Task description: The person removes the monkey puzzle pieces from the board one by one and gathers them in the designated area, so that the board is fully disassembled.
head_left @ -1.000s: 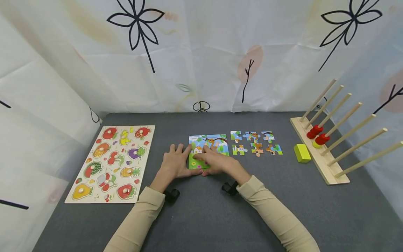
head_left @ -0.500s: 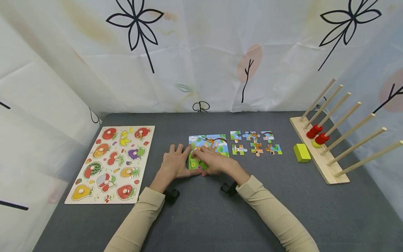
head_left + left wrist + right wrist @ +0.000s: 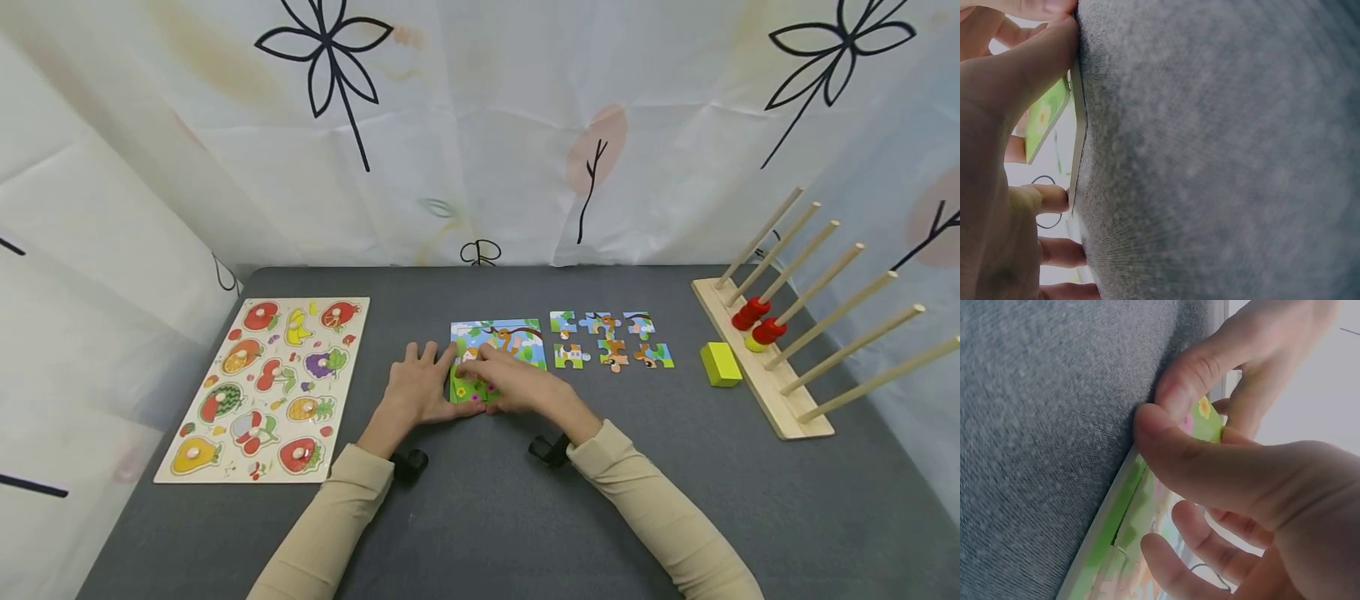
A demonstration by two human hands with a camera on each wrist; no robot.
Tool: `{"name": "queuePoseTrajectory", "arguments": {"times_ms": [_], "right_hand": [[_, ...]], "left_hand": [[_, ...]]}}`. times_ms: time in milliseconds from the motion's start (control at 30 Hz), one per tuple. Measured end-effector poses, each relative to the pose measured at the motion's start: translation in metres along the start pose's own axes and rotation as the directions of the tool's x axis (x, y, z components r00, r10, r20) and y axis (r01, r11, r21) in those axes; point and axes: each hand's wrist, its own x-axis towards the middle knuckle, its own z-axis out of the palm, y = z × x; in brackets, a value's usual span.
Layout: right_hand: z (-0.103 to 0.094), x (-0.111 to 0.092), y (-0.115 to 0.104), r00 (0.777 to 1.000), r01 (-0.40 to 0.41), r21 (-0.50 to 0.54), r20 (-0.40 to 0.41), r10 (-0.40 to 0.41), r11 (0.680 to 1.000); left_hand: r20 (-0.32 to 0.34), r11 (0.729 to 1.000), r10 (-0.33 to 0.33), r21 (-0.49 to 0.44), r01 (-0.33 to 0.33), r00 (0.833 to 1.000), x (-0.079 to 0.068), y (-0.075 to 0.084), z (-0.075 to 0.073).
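Note:
A small jigsaw puzzle [image 3: 522,331], with trees, sky and a green lower part, lies before me in its thin-edged board [image 3: 1079,140]. My left hand [image 3: 420,387] rests at its lower left corner, thumb along the near edge and spread fingers by the left edge. Over the board bends my right hand [image 3: 521,385], its thumb [image 3: 1166,428] down at the near edge beside the left thumb. A green puzzle piece [image 3: 1049,119] with a flower tilts up from the board, pinched by the right hand; the fingers partly hide it.
Several loose jigsaw pieces [image 3: 572,357] lie in two rows right of the puzzle. A fruit peg puzzle [image 3: 288,337] is at the left. On the right stand a yellow-green block [image 3: 720,365] and a wooden peg rack [image 3: 780,408] with red and yellow beads.
The right hand's fingers have shifted slightly left over the puzzle and bent more, covering the house picture. The left hand and the loose pieces stay where they were.

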Motion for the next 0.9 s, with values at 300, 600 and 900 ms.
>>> {"name": "queuePoseTrajectory", "arguments": {"times_ms": [300, 600, 900], "right_hand": [[-0.0041, -0.0015, -0.0004, 0.999, -0.014, -0.066, -0.049, 0.011, 0.998], [-0.0051, -0.0016, 0.0024, 0.999, -0.037, -0.100, -0.038, 0.034, 0.994], [-0.0091, -0.0083, 0.0072, 0.997, -0.069, -0.102, -0.046, 0.065, 0.992]], "left_hand": [[0.005, 1.000, 0.001, 0.007, -0.002, 1.000, 0.0019, 0.0001, 0.0022], [0.010, 1.000, 0.001, 0.002, -0.001, 1.000, 0.0006, -0.0003, -0.0003], [0.020, 1.000, -0.007, 0.008, 0.007, 1.000, 0.0001, 0.0012, 0.0000]]}}
